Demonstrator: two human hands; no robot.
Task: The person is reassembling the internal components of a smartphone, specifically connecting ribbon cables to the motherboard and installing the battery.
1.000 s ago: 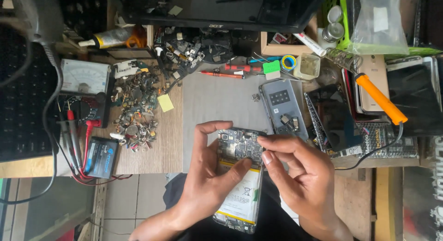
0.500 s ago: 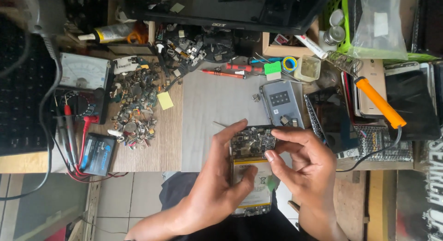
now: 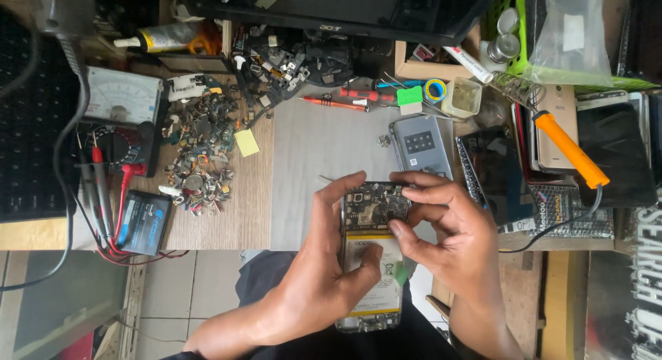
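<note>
Cradling an opened phone [image 3: 371, 256] over the lap at the near edge of the tabletop [image 3: 303, 174], the left hand [image 3: 324, 277] has its grip closed on the phone's left side, thumb lying across the pale battery and fingers curled up the edge, which steadies the body so the bared board at its top end faces up. The right hand [image 3: 448, 243] grasps the phone's upper right corner, thumb and forefinger pinched at the rim of the board, where fine work would need a firm brace; whether a small part sits between those fingertips cannot be told.

Just beyond the phone lies a grey back cover [image 3: 422, 145], set face down within easy reach. To the right rests a soldering iron [image 3: 569, 147] with an orange handle, laid across dark phones and panels. Red screwdrivers [image 3: 348, 99] and a roll of tape [image 3: 435, 90] sit farther back. On the left, a heap of small parts [image 3: 200, 150] spreads over the wood, with a yellow note [image 3: 247, 143] beside it, an analogue meter [image 3: 123, 98] with red and black probes, and a black battery [image 3: 143, 222]. A dark laptop [image 3: 345, 8] lines the far edge. Below the tabletop, tiled floor [image 3: 179, 291] shows.
</note>
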